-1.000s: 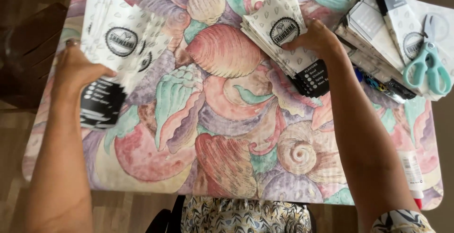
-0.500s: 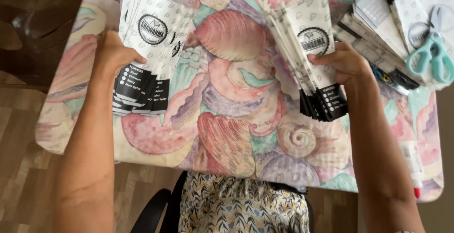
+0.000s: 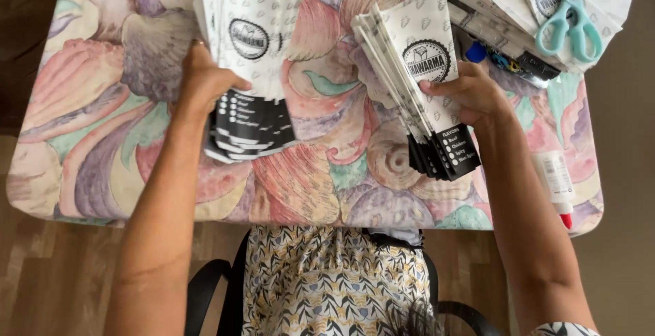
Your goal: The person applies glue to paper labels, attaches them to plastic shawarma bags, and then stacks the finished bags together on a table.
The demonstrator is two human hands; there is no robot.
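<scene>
My left hand (image 3: 203, 80) grips a fanned stack of white paper bags (image 3: 247, 56) with round black logos and black bottom ends, held over the table left of centre. My right hand (image 3: 472, 94) holds a second fanned stack of the same paper bags (image 3: 423, 77), right of centre, thumb pressed on the top bag. Both stacks hang with their black ends toward me, a gap of patterned cloth between them.
The table carries a pastel seashell-print cloth (image 3: 95, 124). At the far right lies another pile of bags (image 3: 505, 8) with teal-handled scissors (image 3: 572, 25) on top. A white glue bottle with red cap (image 3: 556, 182) lies near the right edge. A chair and wooden floor sit below.
Both hands with their stacks have drifted closer to me and toward the table's middle. The view has shifted so more of the table's near edge and my lap show.
</scene>
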